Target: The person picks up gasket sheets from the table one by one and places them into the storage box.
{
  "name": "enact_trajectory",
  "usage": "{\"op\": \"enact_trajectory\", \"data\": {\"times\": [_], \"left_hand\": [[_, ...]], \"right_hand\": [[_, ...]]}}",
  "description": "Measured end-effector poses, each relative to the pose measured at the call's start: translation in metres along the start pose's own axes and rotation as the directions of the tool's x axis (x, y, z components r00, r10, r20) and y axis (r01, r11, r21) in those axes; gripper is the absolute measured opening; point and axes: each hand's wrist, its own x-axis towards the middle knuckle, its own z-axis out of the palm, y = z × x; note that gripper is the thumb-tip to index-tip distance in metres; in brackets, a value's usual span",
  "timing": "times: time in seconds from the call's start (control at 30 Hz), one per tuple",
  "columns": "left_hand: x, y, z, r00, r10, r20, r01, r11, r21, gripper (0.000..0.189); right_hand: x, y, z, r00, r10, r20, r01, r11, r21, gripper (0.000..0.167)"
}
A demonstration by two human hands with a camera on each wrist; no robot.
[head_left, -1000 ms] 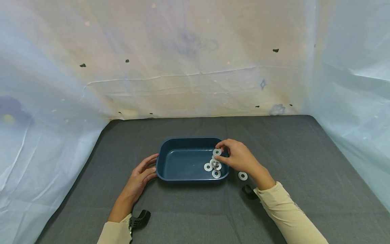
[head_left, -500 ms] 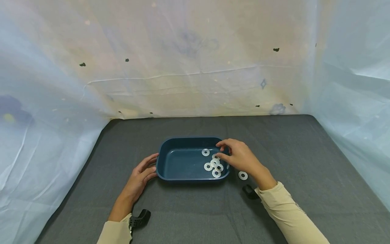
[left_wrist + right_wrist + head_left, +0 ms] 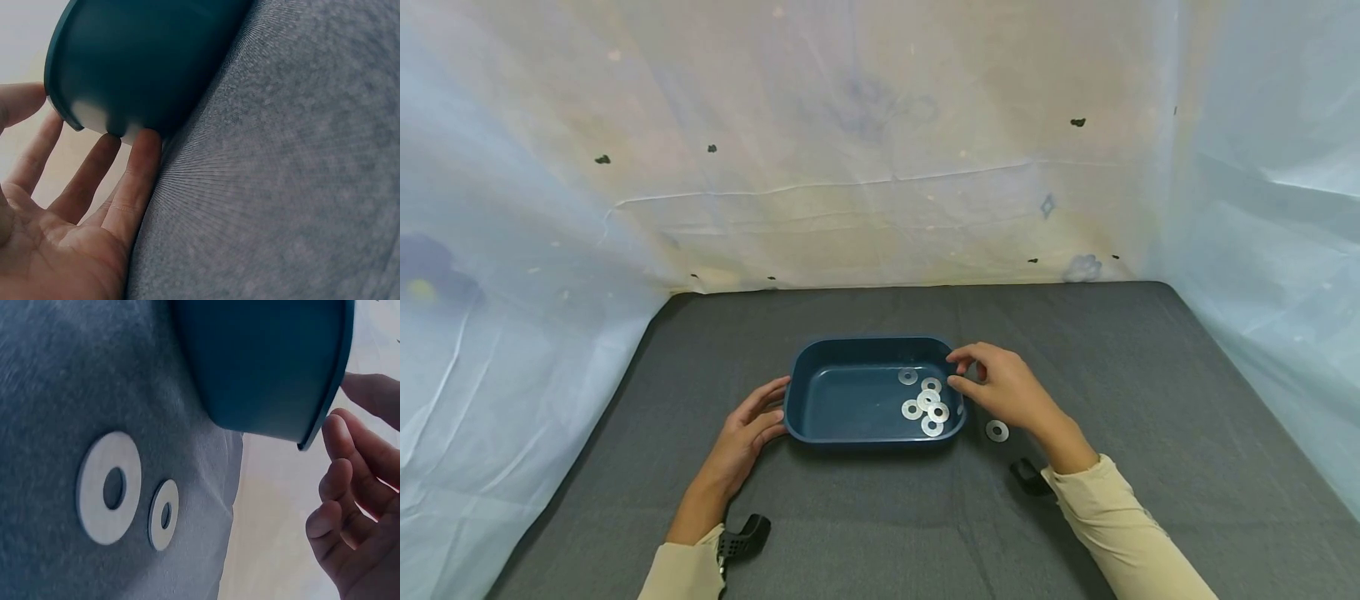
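A dark blue rectangular tray [image 3: 842,408] lies on the cloth, with several flat metal washers [image 3: 928,400] gathered toward its right end, some overlapping. My left hand [image 3: 741,437] rests its fingertips against the tray's left side, fingers fairly straight; the left wrist view shows them touching the outer wall [image 3: 144,69]. At the right rim is my right hand [image 3: 1003,383], holding nothing, thumb and index apart, the other fingers loosely bent. Two washers lie on the cloth outside the tray: a nearer washer [image 3: 92,487] and a farther washer [image 3: 156,530]. In the head view my right hand hides one of them.
Dark grey cloth [image 3: 865,517] covers the table. Pale patterned sheeting [image 3: 865,167] hangs behind it and on both sides. Black wrist mounts [image 3: 745,539] stick out from both sleeves.
My right hand has let go of a washer, which now lies in the tray near the back wall. The hand has drawn back right to the rim. My left hand stays put.
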Motion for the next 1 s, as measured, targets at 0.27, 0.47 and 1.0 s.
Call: {"op": "enact_trajectory", "data": {"times": [0.27,0.47,1.0], "left_hand": [[0.001,0.0,0.001,1.0,-0.006,0.005,0.006,1.0,-0.005,0.052],[0.0,0.0,-0.001,1.0,-0.004,0.002,0.004,1.0,0.005,0.052],[-0.002,0.0,-0.003,1.0,-0.001,0.001,0.001,1.0,0.005,0.052]], "right_hand": [[-0.009,0.015,-0.008,0.999,0.024,-0.024,-0.024,1.0,0.001,0.03],[-0.016,0.031,-0.008,0.999,0.026,-0.026,-0.027,0.999,-0.041,0.031],[-0.022,0.057,-0.005,0.993,0.059,0.103,-0.05,0.995,-0.084,0.032]]}}
